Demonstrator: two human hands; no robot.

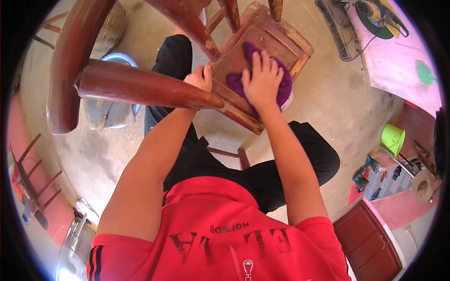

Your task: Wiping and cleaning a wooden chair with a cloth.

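A worn, red-brown wooden chair (147, 84) is tipped in front of me, its rounded back frame at the upper left and its panelled seat (232, 70) facing up. My right hand (262, 80) lies with spread fingers on a purple cloth (284, 82), pressing it against the seat panel. Paint is scuffed off along the seat's edges. My left hand (200, 79) is closed on the chair frame where the back post meets the seat's near left corner; part of that hand is hidden behind the post.
A blue basin (137, 109) with a board and a brush-like tool over it stands on the floor at left, near a woven basket (111, 31). At upper right, a yellow power tool (369, 7) rests on a pink surface (390, 63). A lime-green bucket (393, 139) and shoes are at right.
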